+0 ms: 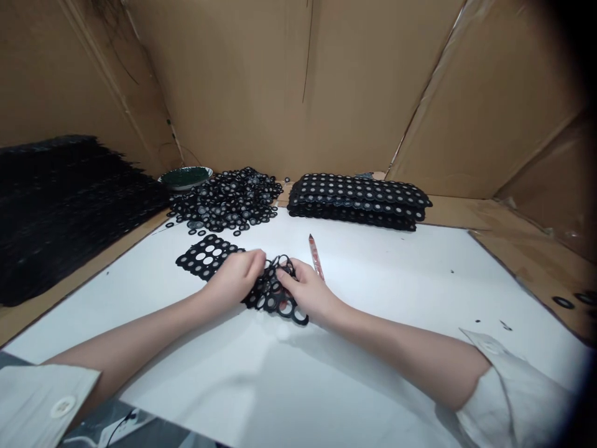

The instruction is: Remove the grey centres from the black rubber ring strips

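Observation:
A black sheet with rows of round holes (203, 256) lies on the white board, its right part lifted and bunched between my two hands. My left hand (237, 272) is closed, its fingertips pinched at the sheet's upper edge near a loose-looking black ring. With thumb and fingers my right hand (308, 287) grips the bunched right end of the sheet. Some holes are filled with pale discs, while others show white or skin through them. Whether the left fingertips hold a separate ring or the sheet itself is hard to see.
A heap of small black rings (228, 196) sits behind the sheet, beside a dish of dark green bits (185, 177). Stacked perforated black sheets (359, 198) stand at the back. A pointed reddish pen-like tool (316, 255) lies near my right hand. Cardboard walls (261, 81) enclose the white board (396, 274).

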A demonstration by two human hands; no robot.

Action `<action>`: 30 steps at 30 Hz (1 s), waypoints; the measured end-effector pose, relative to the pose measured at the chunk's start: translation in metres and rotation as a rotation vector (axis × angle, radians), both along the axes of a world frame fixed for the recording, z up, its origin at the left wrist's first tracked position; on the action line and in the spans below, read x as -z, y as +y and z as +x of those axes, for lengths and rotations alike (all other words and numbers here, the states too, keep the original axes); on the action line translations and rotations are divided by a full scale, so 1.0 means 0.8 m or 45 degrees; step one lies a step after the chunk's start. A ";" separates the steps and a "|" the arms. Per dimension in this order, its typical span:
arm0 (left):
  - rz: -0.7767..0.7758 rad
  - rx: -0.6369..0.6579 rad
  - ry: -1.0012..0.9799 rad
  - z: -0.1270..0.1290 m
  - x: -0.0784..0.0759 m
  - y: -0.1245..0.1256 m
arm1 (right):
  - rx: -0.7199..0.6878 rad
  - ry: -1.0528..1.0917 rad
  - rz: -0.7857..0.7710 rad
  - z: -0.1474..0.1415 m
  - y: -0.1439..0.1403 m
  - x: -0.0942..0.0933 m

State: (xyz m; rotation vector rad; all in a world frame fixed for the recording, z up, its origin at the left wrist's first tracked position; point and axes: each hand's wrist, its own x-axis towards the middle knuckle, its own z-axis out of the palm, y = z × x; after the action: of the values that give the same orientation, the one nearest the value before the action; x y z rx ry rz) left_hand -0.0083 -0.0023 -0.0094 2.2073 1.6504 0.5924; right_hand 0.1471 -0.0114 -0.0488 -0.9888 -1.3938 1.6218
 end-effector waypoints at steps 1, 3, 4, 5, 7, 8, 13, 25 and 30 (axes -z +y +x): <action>0.071 -0.106 -0.016 -0.006 -0.004 0.005 | 0.049 -0.021 -0.010 -0.001 0.000 0.000; 0.177 -0.253 -0.058 -0.017 -0.012 0.011 | 0.102 -0.020 -0.026 -0.001 0.000 0.001; 0.187 -0.261 -0.063 -0.020 -0.015 0.011 | 0.103 -0.003 -0.030 -0.001 0.000 0.001; 0.175 -0.237 -0.062 -0.020 -0.016 0.008 | 0.097 0.016 -0.031 -0.001 0.000 0.001; 0.114 -0.150 -0.039 -0.014 -0.015 -0.003 | 0.089 0.039 -0.030 -0.001 0.000 -0.002; 0.080 -0.097 -0.023 -0.009 -0.013 -0.010 | 0.087 0.037 -0.029 0.000 0.000 -0.004; 0.125 0.097 0.026 0.007 -0.002 -0.034 | 0.065 0.031 -0.062 0.002 -0.002 -0.014; -0.300 0.172 -0.106 0.021 -0.004 -0.043 | -0.004 0.131 -0.052 0.001 0.000 -0.001; -0.306 0.232 -0.258 0.012 0.003 -0.029 | -0.054 0.051 -0.075 0.000 0.003 -0.001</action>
State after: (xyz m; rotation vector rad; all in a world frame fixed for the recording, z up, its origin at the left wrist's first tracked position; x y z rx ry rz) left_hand 0.0014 -0.0255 -0.0119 2.0229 1.3277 0.5190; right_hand 0.1474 -0.0089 -0.0483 -0.9607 -1.3552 1.7135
